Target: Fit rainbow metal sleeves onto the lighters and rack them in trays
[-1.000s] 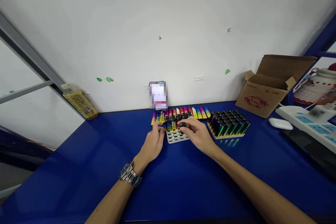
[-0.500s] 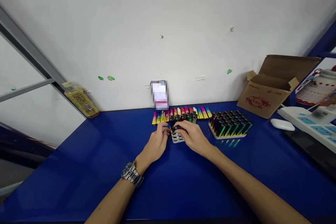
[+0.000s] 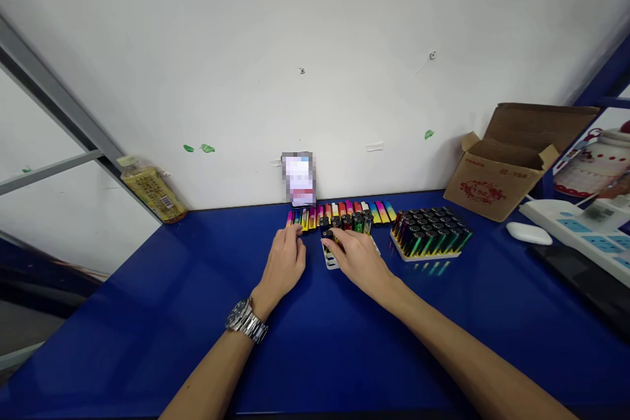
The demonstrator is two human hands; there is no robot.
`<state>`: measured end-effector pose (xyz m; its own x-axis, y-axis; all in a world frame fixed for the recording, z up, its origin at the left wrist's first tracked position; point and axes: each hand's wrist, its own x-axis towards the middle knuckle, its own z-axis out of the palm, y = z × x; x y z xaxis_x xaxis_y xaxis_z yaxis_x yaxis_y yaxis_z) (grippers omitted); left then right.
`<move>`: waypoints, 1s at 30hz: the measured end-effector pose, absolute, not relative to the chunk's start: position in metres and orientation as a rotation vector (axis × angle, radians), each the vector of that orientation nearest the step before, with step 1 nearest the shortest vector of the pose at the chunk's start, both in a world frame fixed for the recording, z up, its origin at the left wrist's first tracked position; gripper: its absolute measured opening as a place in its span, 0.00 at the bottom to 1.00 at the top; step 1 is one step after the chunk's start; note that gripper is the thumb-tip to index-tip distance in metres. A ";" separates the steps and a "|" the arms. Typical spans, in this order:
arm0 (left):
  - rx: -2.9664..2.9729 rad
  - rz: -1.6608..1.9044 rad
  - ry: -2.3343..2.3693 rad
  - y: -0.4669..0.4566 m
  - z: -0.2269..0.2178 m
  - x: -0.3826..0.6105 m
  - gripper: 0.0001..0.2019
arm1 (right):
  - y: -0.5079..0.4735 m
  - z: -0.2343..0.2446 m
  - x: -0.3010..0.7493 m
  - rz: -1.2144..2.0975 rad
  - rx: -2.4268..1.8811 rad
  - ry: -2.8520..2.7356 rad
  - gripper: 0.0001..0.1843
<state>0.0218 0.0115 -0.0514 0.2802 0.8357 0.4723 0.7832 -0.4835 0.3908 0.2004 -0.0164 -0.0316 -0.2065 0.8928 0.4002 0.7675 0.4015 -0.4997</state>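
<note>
My right hand (image 3: pixel 361 256) pinches the black top of a lighter (image 3: pixel 328 235) standing in a small white slotted tray (image 3: pixel 331 262). Several other black-topped lighters stand upright in that tray's back rows; my right hand hides part of it. My left hand (image 3: pixel 285 257), with a metal watch on the wrist, reaches to the left end of a row of colourful lighters (image 3: pixel 378 211) lying flat along the wall. Its fingers are bent, with thumb and index finger apart, and nothing shows between them. Its fingertips are near or touching the nearest lighters.
Right of my hands, a second tray (image 3: pixel 433 256) is filled with upright lighters. Behind the row a phone (image 3: pixel 299 180) leans on the wall. A drink bottle (image 3: pixel 153 190) stands at the left; an open cardboard box (image 3: pixel 485 187), a white case (image 3: pixel 529 233) and a power strip (image 3: pixel 581 230) lie right.
My left hand has moved away from the tray, left and forward, to the lying lighters. The lighter in my right hand has gone slightly left and back, in among the tray's rows.
</note>
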 end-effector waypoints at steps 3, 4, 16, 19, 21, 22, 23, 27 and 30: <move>2.558 0.883 1.743 0.019 -0.055 0.015 0.18 | -0.018 -0.033 0.203 0.177 -1.454 -1.999 0.15; 2.570 0.831 1.795 0.021 -0.057 0.013 0.20 | -0.018 -0.033 0.204 0.161 -1.471 -1.995 0.16; 2.529 0.356 2.178 0.019 -0.045 0.009 0.11 | -0.028 -0.024 0.225 0.166 -1.609 -2.361 0.10; 2.516 0.322 2.259 0.019 -0.043 0.006 0.09 | -0.027 -0.027 0.227 0.158 -1.523 -2.462 0.12; 2.520 0.308 2.282 0.019 -0.042 0.005 0.09 | -0.026 -0.029 0.227 0.151 -1.533 -2.469 0.12; 2.532 0.296 2.284 0.019 -0.042 0.005 0.09 | -0.025 -0.030 0.226 0.143 -1.535 -2.468 0.12; 2.547 0.280 2.279 0.019 -0.042 0.005 0.10 | -0.024 -0.031 0.225 0.135 -1.529 -2.466 0.12; 2.538 0.220 2.254 0.020 -0.042 0.004 0.12 | -0.022 -0.035 0.218 0.125 -1.502 -2.433 0.14; 2.488 0.341 2.255 0.020 -0.040 0.002 0.12 | -0.023 -0.036 0.214 0.132 -1.486 -2.400 0.16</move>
<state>0.0016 0.0197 -0.0402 0.0991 0.9484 0.3013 0.9950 -0.0922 -0.0371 0.2140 -0.0225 -0.0360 -0.4109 0.8858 0.2158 0.8567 0.4561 -0.2409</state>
